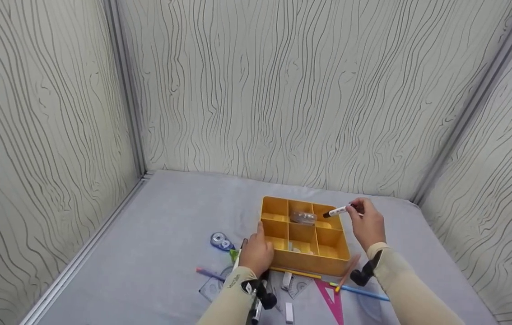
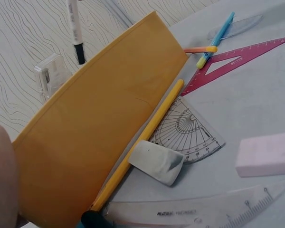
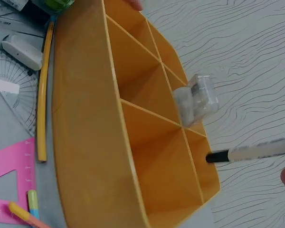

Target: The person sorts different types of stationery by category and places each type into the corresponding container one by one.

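My right hand (image 1: 368,223) pinches a white marker (image 1: 338,211) with a black cap. The marker hangs over the back right compartment of a yellow divided box (image 1: 310,262), its black end pointing left and down. Straight fingers of my left hand (image 1: 257,253) rest on the box's front left corner; a fingertip shows at the rim in the right wrist view. A clear plastic block-shaped item (image 3: 197,99) stands in the back middle compartment, sticking up above the dividers. Small pale pieces (image 1: 295,249) lie in the front middle compartment.
Along the box's front lies a yellow pencil (image 2: 156,121). Near it are a white eraser (image 2: 156,160), a clear protractor (image 2: 199,137), a pink set square (image 1: 331,301), a blue pen (image 1: 364,292) and another eraser (image 1: 289,312). A blue correction tape (image 1: 221,241) lies to the left.
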